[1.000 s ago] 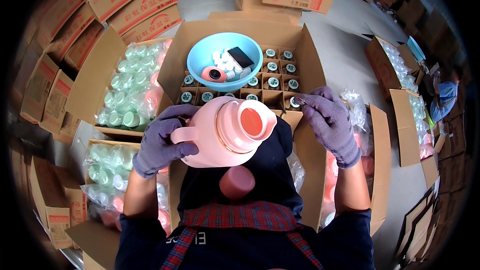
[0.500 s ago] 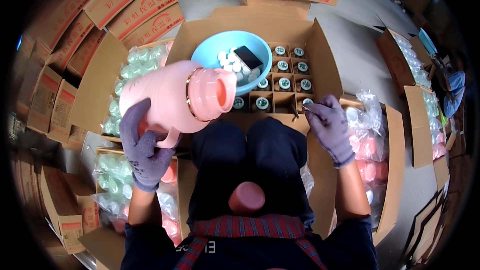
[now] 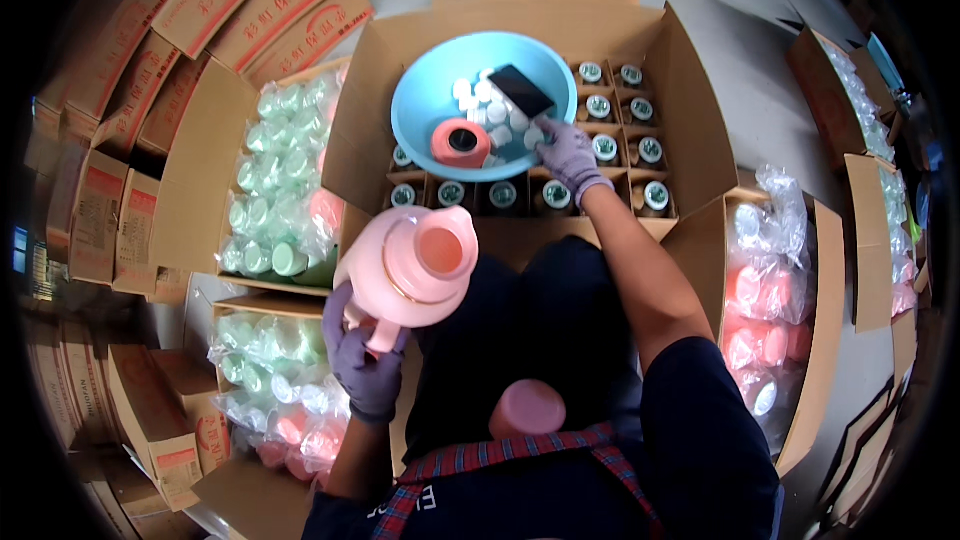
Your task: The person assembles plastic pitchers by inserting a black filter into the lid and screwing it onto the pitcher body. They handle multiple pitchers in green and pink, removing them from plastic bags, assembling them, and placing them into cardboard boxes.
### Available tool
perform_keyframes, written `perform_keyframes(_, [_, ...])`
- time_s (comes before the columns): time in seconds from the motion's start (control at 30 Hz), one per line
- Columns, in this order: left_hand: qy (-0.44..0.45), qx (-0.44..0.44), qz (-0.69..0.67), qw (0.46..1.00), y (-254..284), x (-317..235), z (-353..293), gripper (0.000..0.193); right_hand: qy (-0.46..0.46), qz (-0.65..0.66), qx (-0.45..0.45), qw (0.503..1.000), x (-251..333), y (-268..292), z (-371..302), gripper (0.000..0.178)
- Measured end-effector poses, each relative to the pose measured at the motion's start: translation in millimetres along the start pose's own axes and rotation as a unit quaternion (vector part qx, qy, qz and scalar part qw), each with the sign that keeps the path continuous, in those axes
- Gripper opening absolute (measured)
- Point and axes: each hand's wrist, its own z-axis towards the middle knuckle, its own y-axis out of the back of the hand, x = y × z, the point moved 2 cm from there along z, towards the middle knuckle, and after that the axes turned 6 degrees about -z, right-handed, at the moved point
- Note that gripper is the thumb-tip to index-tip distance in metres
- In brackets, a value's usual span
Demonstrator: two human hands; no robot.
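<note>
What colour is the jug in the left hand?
The jug is pink, clearest in the head view.

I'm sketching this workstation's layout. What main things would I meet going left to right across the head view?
Upright brown cartons → bagged green cups → pink jug → right gloved hand → bagged pink cups in the open carton.

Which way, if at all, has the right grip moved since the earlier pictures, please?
Yes, the right grip moved left and forward, from the near right corner of the partitioned carton to the right rim of the blue basin.
</note>
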Motion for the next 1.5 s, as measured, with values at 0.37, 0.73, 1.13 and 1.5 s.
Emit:
perform_keyframes(0.37, [-0.367,0.138,-0.119,0.912,-65.7,-59.8,50.5,0.024,-0.009,0.565,0.094,0.820,97.1,160.7,-146.7,0.046])
perform_keyframes(0.73, [-0.083,0.449,-0.078,0.886,-29.1,-99.9,-79.6,0.082,0.126,0.332,-0.128,0.926,67.1,210.5,-168.5,0.029])
perform_keyframes(1.13, [0.360,-0.015,-0.594,0.720,-6.8,-65.1,-52.9,0.063,0.080,-0.068,-0.330,0.938,31.9,217.5,-213.0,0.018])
perform_keyframes(1.5, [0.334,0.145,-0.664,0.653,-26.9,-74.9,-83.1,0.081,0.015,0.297,-0.378,0.877,62.2,231.5,-260.8,0.040])
